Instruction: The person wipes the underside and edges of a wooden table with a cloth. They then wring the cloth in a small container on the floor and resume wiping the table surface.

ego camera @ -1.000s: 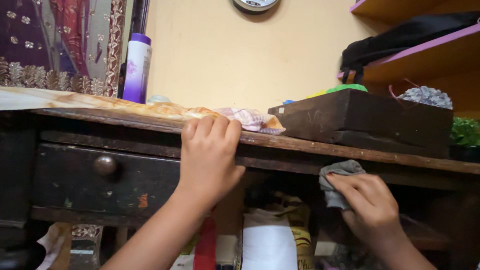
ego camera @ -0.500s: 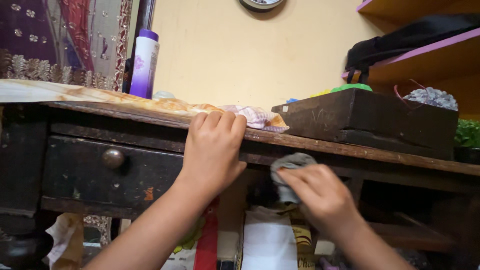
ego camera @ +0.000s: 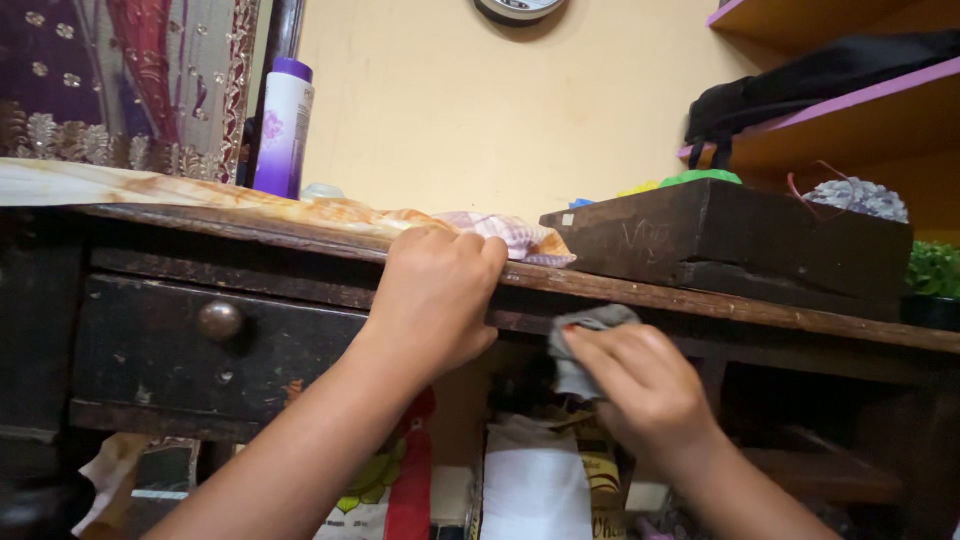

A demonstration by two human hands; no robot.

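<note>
Head view, looking slightly up at the front of an old dark wooden table [ego camera: 700, 300]. I see my two bare hands at the centre of the frame.

The step in hand, as I judge it, is wiping the table's front rail, just under its top edge. My right hand [ego camera: 645, 395], right of centre and a little below the middle, is closed around a small grey cloth [ego camera: 585, 335], pressing it against the underside rail. The cloth bunches out above my fingers, touching the wood.

My left hand [ego camera: 435, 300], at the centre of the frame, is curled over the table's front edge, fingers on top, palm against the face. It grips the edge and holds nothing else; I take it as a brace. Both forearms rise from the bottom of the frame, the left one slanting up from lower left.

The next move, I judge, calls for keeping the cloth flat on the rail while sliding it along, with the left hand steady.

At left, a drawer [ego camera: 160, 350] with a round knob [ego camera: 220, 320] sits shut. On top: a white bottle with a purple cap [ego camera: 283, 130] at upper left, a patterned cloth [ego camera: 500, 235] just beside my left fingers, and a dark wooden box [ego camera: 730, 245] at right. Packets [ego camera: 535, 480] stand below the table.
</note>
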